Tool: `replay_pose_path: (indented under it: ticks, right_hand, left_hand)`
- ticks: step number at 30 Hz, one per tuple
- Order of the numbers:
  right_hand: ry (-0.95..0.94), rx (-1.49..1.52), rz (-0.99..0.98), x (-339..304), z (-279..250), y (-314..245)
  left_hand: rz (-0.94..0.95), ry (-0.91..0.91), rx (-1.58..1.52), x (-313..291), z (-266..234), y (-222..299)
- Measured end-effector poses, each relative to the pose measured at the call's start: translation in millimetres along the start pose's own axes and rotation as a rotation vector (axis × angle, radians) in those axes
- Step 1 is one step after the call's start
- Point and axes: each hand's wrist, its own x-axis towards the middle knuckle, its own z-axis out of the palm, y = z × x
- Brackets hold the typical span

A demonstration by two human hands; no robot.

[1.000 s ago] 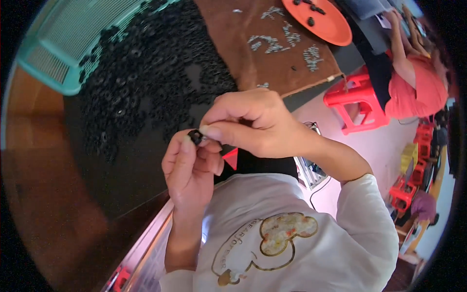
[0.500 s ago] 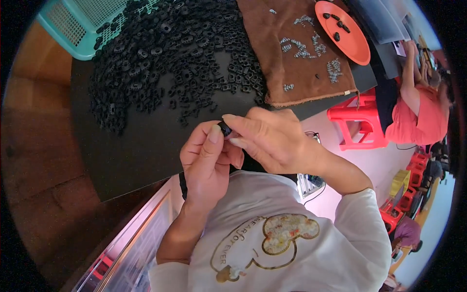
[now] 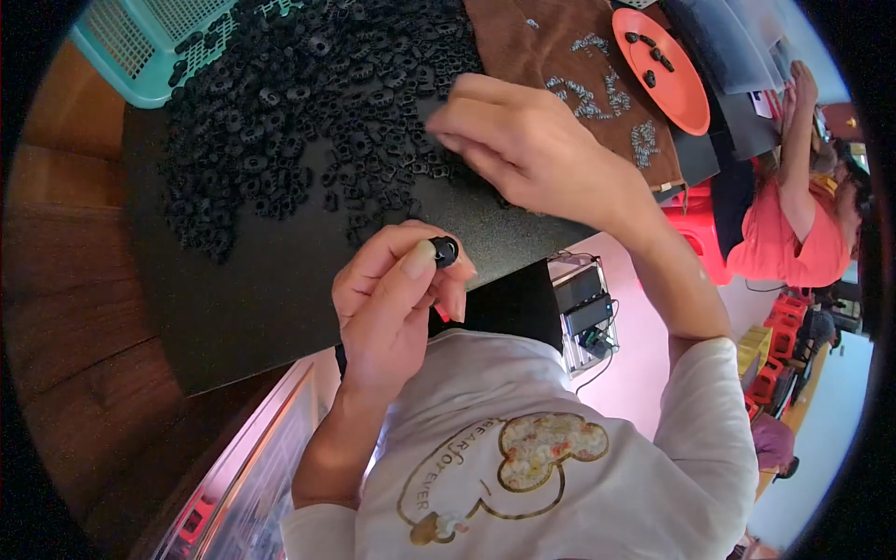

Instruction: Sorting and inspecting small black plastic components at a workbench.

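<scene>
Black fitting (image 3: 441,252) pinched in fingertips, the left hand (image 3: 387,303) is hovering before the parts heap (image 3: 289,107), the bent-fingered right hand (image 3: 537,154), grasp unclear, over its edge.

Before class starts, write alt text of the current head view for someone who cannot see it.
A person's left hand pinches a small black part, while the right hand is at the right edge of a heap of black pieces on a dark table. To the right are a brown cloth strewn with silvery coils and an orange plate.
</scene>
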Motion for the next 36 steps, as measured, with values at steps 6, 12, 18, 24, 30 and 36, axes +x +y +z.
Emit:
replay_pose_path:
  ticks: [6, 12, 18, 24, 30, 36]
  right_hand:
    - [-0.214, -0.277, -0.020, 23.3, 4.1, 16.2]
    - [-0.246, -0.243, -0.024, 30.0, 2.0, 15.9]
    - [-0.301, -0.348, -0.105, 35.8, 3.3, 10.9]
    - [-0.306, -0.298, -0.077, 36.6, 1.3, 9.6]
    - [-0.068, 0.061, -0.006, 23.5, -2.8, 3.6]
    - [0.071, 0.305, 0.012, 4.4, -13.8, -13.7]
  left_hand:
    - [-0.023, -0.007, -0.011, 2.4, -2.8, -3.6]
    - [-0.032, -0.011, -0.021, 4.8, -7.3, -4.6]
    - [-0.022, -0.031, -0.029, 6.5, -6.6, -5.0]
    - [-0.021, 0.020, -0.039, 5.2, -3.8, -6.1]
    - [-0.027, 0.059, -0.001, 5.2, -0.1, -3.2]
    - [-0.002, 0.092, -0.029, 5.1, -0.3, -4.7]
